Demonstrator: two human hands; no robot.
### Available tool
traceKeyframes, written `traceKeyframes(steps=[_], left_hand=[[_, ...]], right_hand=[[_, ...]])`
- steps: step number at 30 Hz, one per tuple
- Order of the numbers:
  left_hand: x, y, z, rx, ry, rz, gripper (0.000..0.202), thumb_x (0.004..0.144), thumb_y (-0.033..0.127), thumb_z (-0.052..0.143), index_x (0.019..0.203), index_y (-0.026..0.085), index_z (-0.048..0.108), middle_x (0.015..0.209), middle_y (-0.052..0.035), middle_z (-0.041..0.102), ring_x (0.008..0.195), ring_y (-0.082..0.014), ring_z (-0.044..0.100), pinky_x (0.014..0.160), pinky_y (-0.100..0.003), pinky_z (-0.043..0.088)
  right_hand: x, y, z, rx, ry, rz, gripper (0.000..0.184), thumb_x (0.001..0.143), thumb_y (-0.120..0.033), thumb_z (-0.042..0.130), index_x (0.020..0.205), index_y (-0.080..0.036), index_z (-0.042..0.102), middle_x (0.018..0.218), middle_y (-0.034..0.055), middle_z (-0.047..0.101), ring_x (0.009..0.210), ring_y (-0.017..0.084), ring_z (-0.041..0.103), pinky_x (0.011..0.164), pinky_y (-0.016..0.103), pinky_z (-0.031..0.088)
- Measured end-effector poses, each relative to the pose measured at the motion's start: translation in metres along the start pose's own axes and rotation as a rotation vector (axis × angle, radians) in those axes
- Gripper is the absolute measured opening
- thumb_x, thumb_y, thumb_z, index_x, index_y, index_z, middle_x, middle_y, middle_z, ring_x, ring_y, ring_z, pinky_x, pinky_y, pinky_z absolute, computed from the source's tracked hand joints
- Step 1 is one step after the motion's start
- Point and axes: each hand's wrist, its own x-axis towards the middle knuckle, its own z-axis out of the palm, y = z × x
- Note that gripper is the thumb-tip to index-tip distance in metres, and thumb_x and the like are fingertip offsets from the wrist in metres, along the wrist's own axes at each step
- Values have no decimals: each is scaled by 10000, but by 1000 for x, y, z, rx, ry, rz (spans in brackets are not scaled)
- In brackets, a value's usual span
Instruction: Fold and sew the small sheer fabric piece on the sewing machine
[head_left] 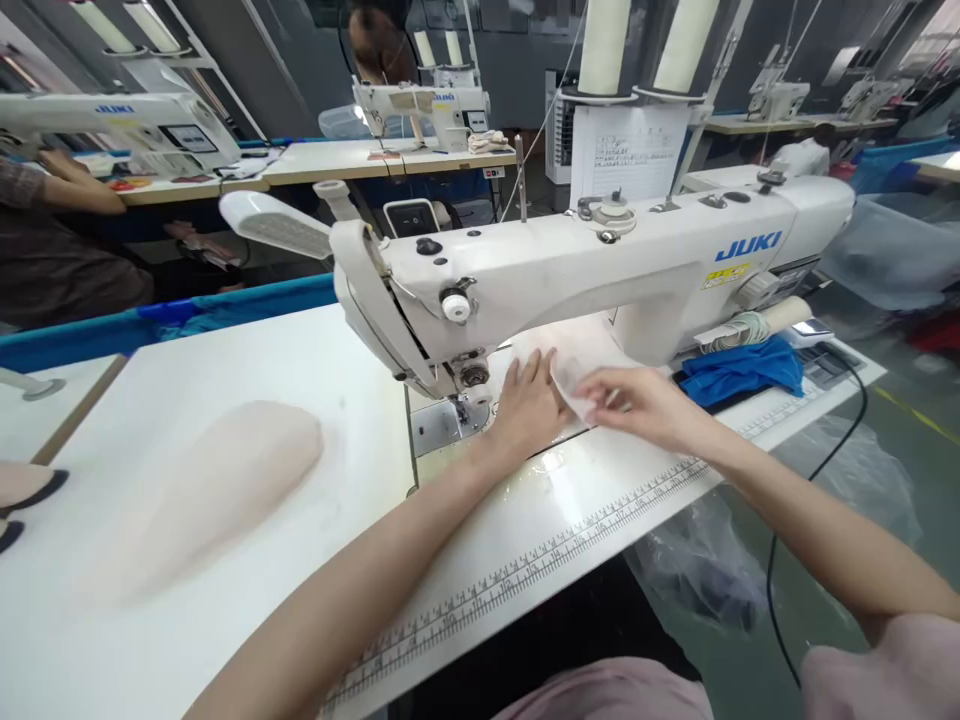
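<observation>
A white JUKI sewing machine (600, 265) stands on the white table (225, 620). My left hand (529, 405) lies flat, fingers stretched, on a small pale pink fabric piece (568, 378) just right of the needle and presser foot (472, 395). My right hand (637, 400) pinches the near edge of the same piece, fingers closed on it. The piece rests on the machine bed under the arm.
A pile of pale pink fabric pieces (225, 480) lies on the table at left. A blue cloth (739, 370) sits under the machine's right end. A ruler strip (525, 570) runs along the table's front edge. Another person's arm (71, 185) rests at a far-left station.
</observation>
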Motion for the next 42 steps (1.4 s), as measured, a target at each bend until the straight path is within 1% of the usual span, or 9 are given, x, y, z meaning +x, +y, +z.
traceKeyframes(steps=[5, 9, 12, 15, 18, 24, 30, 34, 42], left_hand=[[-25, 4, -13, -80, 58, 23, 498, 962, 333, 407, 1428, 163, 360, 1538, -106, 314, 1445, -287, 198, 1185, -495, 129], [-82, 8, -41, -549, 251, -50, 287, 993, 309, 322, 1019, 181, 578, 986, -69, 680, 901, -193, 631, 787, -336, 492], [-129, 11, -60, -731, 377, -5, 315, 978, 376, 377, 726, 217, 480, 644, -2, 558, 595, -148, 547, 555, -277, 425], [-161, 15, -66, -574, 433, 35, 315, 798, 506, 668, 811, 234, 508, 656, 19, 575, 562, -145, 539, 494, -262, 408], [-177, 20, -65, -538, 414, -206, 237, 804, 421, 678, 898, 259, 532, 734, 22, 610, 590, -141, 550, 451, -236, 396], [-185, 10, -70, -968, 227, -344, 204, 919, 351, 511, 768, 248, 601, 758, 9, 633, 700, -154, 575, 635, -260, 490], [-183, -19, -81, -1421, 108, -521, 384, 881, 495, 548, 609, 223, 536, 641, -5, 548, 599, -144, 505, 526, -258, 479], [-177, -37, -80, -1622, -282, -503, 446, 851, 507, 576, 549, 206, 445, 570, -12, 559, 508, -143, 524, 537, -311, 527], [-165, -20, -74, -1249, -111, -452, 310, 811, 387, 627, 1053, 237, 504, 1046, -55, 618, 865, -191, 631, 657, -297, 536]], right_hand=[[-32, -24, 10, 172, -480, 51, 168, 833, -337, 654, 801, -178, 698, 756, -3, 680, 659, 107, 560, 599, 227, 394], [-33, -37, 27, 318, -419, 95, 252, 841, -408, 647, 761, -174, 597, 667, -43, 565, 583, 78, 426, 515, 213, 301], [-27, -49, 45, 445, -340, 74, 311, 842, -430, 643, 703, -183, 516, 634, -58, 483, 583, 76, 385, 515, 213, 288], [-19, -62, 66, 520, -250, 0, 339, 840, -430, 646, 660, -184, 497, 615, -59, 461, 577, 76, 387, 515, 218, 289], [-11, -74, 85, 571, -177, -77, 384, 853, -433, 629, 616, -182, 460, 611, -55, 461, 585, 75, 404, 547, 226, 310], [-1, -81, 100, 744, -199, -42, 428, 790, -459, 691, 569, -175, 459, 559, -68, 445, 554, 62, 390, 531, 214, 317], [13, -68, 91, 973, -685, 116, 382, 734, -375, 766, 555, -159, 507, 550, -55, 557, 554, 64, 506, 556, 206, 396], [22, -60, 87, 965, -962, 186, 318, 751, -356, 749, 592, -156, 559, 586, -60, 548, 559, 57, 494, 555, 204, 406], [25, -54, 101, 680, -548, 200, 407, 746, -361, 739, 516, -163, 468, 483, -79, 464, 495, 54, 472, 528, 207, 412]])
